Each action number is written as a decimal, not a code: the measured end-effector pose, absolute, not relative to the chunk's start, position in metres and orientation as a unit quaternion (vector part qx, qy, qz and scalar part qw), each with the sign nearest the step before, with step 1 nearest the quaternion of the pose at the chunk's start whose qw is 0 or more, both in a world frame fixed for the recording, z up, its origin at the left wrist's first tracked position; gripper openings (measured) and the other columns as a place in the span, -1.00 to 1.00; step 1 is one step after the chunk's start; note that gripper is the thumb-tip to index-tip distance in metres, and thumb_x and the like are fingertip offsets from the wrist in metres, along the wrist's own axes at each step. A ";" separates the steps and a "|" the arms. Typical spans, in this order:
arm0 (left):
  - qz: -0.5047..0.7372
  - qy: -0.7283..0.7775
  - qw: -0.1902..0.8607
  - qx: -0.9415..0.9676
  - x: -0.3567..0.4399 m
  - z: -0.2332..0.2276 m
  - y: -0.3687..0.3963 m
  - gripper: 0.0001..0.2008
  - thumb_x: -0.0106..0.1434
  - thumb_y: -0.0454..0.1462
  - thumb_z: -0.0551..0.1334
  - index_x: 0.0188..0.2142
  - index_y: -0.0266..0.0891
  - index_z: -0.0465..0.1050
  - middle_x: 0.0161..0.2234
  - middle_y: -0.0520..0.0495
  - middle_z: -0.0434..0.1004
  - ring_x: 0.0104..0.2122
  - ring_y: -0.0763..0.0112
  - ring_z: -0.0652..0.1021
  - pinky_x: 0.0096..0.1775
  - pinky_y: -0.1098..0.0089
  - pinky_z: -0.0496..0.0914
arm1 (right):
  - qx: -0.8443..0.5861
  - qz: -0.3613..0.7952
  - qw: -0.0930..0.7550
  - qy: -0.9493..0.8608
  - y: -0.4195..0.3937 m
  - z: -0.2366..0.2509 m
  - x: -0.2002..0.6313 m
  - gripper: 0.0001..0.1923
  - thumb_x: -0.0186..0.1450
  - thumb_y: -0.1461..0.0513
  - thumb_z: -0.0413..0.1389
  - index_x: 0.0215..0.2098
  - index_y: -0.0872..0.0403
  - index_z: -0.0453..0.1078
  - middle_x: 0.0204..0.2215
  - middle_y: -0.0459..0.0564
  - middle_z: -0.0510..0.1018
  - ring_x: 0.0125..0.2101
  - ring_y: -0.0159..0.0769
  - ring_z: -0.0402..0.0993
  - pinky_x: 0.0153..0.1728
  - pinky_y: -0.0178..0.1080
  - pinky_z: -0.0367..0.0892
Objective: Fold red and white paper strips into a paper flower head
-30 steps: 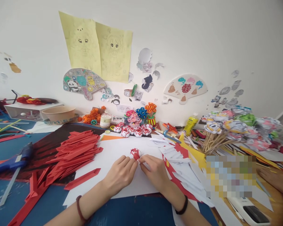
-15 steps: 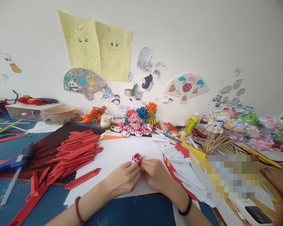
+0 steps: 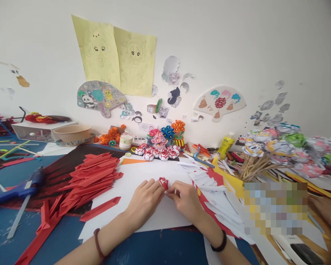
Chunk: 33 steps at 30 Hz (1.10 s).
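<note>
We pinch the red-white paper flower (image 3: 163,183) between left hand (image 3: 145,200) and right hand (image 3: 186,200) fingers. Keep it pressed on the white sheet (image 3: 132,180), folds tight.

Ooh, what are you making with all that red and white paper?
A person is working a small red-and-white folded paper flower between both hands: the left hand and right hand pinch it from either side over a white sheet. A pile of red folded strips lies to the left, and white folded strips to the right. A row of finished red-and-white flowers stands further back, by the wall. A blue glue gun rests at far left.
</note>
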<state>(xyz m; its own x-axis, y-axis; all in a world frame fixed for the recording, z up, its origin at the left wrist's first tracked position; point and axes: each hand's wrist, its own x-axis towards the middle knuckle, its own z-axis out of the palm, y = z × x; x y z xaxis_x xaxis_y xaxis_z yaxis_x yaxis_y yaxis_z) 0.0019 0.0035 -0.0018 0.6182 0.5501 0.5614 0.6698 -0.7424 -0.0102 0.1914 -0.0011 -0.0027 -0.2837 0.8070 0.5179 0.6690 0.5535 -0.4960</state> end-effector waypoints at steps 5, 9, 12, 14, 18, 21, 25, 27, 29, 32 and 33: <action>-0.268 -0.330 0.112 -0.898 0.001 -0.002 0.005 -0.85 0.41 -0.37 0.02 -0.25 -0.25 0.35 -0.34 -0.06 0.41 -0.35 0.28 0.33 -0.33 0.29 0.14 | -0.447 0.016 0.371 -0.814 -0.001 -0.007 0.191 -0.91 0.25 0.35 0.15 -0.38 0.06 0.44 -0.47 -0.09 0.55 -0.45 -0.31 0.47 -0.42 -0.31 0.18; -0.244 -0.309 0.104 -0.913 0.000 -0.003 0.006 -0.81 0.41 -0.38 -0.01 -0.24 -0.25 0.36 -0.32 -0.07 0.42 -0.34 0.28 0.33 -0.32 0.28 0.12 | -0.432 -0.010 0.373 -0.821 0.000 -0.013 0.192 -0.81 0.27 0.39 0.07 -0.46 0.07 0.41 -0.54 -0.10 0.51 -0.51 -0.33 0.42 -0.46 -0.31 0.13; -0.242 -0.307 0.061 -0.918 0.000 -0.001 0.004 -0.79 0.42 -0.37 -0.02 -0.23 -0.23 0.38 -0.29 -0.07 0.44 -0.31 0.30 0.34 -0.29 0.27 0.13 | -0.431 0.012 0.373 -0.822 0.001 -0.014 0.192 -0.80 0.23 0.43 0.07 -0.48 0.07 0.40 -0.53 -0.10 0.52 -0.51 -0.34 0.41 -0.46 -0.32 0.12; -0.263 -0.316 0.017 -0.911 0.001 0.001 0.003 -0.80 0.42 -0.35 0.01 -0.23 -0.20 0.40 -0.26 -0.05 0.44 -0.28 0.31 0.35 -0.27 0.27 0.14 | -0.440 0.045 0.371 -0.817 0.002 -0.012 0.192 -0.79 0.18 0.46 0.08 -0.50 0.06 0.39 -0.53 -0.12 0.51 -0.51 -0.35 0.41 -0.46 -0.33 0.12; -0.320 -0.345 -0.045 -0.881 0.002 0.004 0.002 -0.85 0.38 -0.35 0.08 -0.26 -0.16 0.42 -0.22 -0.04 0.42 -0.25 0.32 0.35 -0.25 0.28 0.16 | -0.468 0.095 0.378 -0.793 0.001 -0.005 0.191 -0.77 0.14 0.50 0.08 -0.50 0.06 0.37 -0.53 -0.15 0.47 -0.50 -0.38 0.37 -0.46 -0.34 0.14; -0.355 -0.377 -0.052 -0.854 0.002 0.002 0.005 -0.86 0.38 -0.34 0.09 -0.29 -0.17 0.40 -0.25 -0.04 0.41 -0.26 0.31 0.35 -0.24 0.27 0.19 | -0.474 0.108 0.404 -0.775 0.000 0.000 0.190 -0.86 0.21 0.39 0.14 -0.45 0.05 0.40 -0.49 -0.13 0.46 -0.49 -0.36 0.35 -0.44 -0.33 0.18; -0.404 -0.394 -0.074 -0.822 0.001 -0.001 0.007 -0.90 0.37 -0.30 0.11 -0.28 -0.18 0.38 -0.27 -0.03 0.39 -0.25 0.31 0.36 -0.21 0.27 0.24 | -0.461 0.131 0.436 -0.762 -0.001 0.007 0.186 -0.90 0.26 0.23 0.19 -0.43 0.05 0.42 -0.47 -0.10 0.46 -0.53 -0.37 0.28 -0.48 -0.31 0.20; -0.420 -0.397 -0.091 -0.811 0.002 -0.001 0.006 -0.92 0.36 -0.30 0.13 -0.28 -0.17 0.38 -0.27 -0.02 0.39 -0.25 0.31 0.37 -0.20 0.27 0.26 | -0.452 0.147 0.453 -0.755 -0.003 0.010 0.185 -0.87 0.26 0.21 0.19 -0.44 0.05 0.41 -0.47 -0.09 0.45 -0.55 -0.37 0.25 -0.49 -0.30 0.20; -0.437 -0.402 -0.111 -0.797 0.004 0.001 0.004 -0.94 0.34 -0.30 0.16 -0.28 -0.17 0.39 -0.28 -0.02 0.38 -0.24 0.31 0.38 -0.19 0.27 0.28 | -0.440 0.164 0.474 -0.745 -0.005 0.013 0.184 -0.85 0.25 0.18 0.20 -0.45 0.05 0.41 -0.47 -0.08 0.45 -0.54 -0.37 0.25 -0.50 -0.30 0.20; -0.455 -0.403 -0.151 -0.779 0.007 0.003 0.002 -0.95 0.33 -0.28 0.18 -0.29 -0.17 0.40 -0.30 -0.02 0.39 -0.24 0.30 0.39 -0.19 0.27 0.30 | -0.423 0.205 0.503 -0.725 -0.007 0.015 0.183 -0.84 0.23 0.17 0.22 -0.46 0.06 0.41 -0.48 -0.08 0.44 -0.54 -0.37 0.24 -0.51 -0.30 0.19; -0.457 -0.402 -0.163 -0.776 0.008 0.004 0.002 -0.94 0.33 -0.28 0.18 -0.30 -0.17 0.40 -0.30 -0.02 0.39 -0.24 0.30 0.39 -0.19 0.28 0.29 | -0.419 0.218 0.511 -0.718 -0.008 0.015 0.183 -0.83 0.23 0.17 0.23 -0.47 0.06 0.41 -0.48 -0.09 0.43 -0.54 -0.37 0.23 -0.51 -0.30 0.18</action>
<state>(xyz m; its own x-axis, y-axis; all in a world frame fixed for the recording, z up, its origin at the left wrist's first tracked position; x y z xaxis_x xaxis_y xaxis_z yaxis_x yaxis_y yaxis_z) 0.0082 0.0017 0.0040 0.2583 0.7734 0.5789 0.4756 -0.6234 0.6206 0.1828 -0.0081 0.0154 -0.1274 0.8247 0.5510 0.3792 0.5538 -0.7413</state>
